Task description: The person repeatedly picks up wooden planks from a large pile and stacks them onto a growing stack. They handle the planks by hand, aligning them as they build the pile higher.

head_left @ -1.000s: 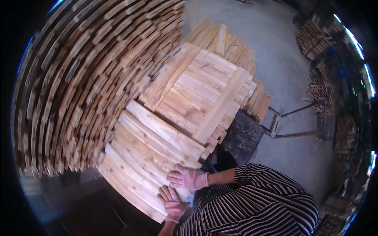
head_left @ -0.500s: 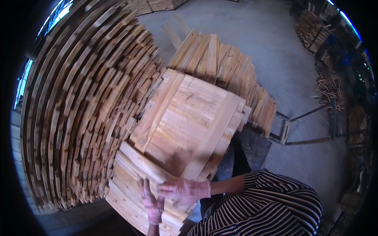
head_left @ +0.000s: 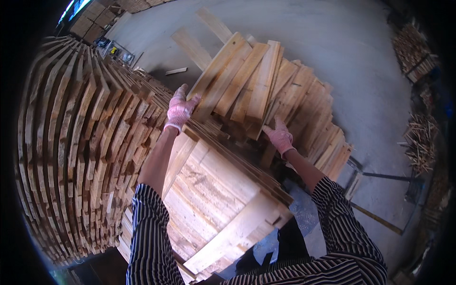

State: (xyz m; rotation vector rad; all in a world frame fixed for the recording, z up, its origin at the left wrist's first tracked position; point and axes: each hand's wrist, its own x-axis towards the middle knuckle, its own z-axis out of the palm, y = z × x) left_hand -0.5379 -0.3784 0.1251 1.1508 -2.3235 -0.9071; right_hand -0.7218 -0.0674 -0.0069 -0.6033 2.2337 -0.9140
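A group of loose wooden boards lies fanned across the far end of the work, between my two hands. My left hand, in a pink knit glove, grips the group's left edge near its close end, thumb toward the wood. At the right near corner my right hand, gloved alike, holds against the last board's end; its fingertips are partly hidden. Below them sits a slatted wooden panel with a crosswise batten along its near right side.
A tall stack of board panels rises on the left. More loose boards overlap to the right of my right hand. A metal frame stands on the floor at right, with scrap sticks beyond it.
Both hands have moved from low over the near boards, up and forward to the far loose boards, and now sit apart on either side of them. The view has shifted too.
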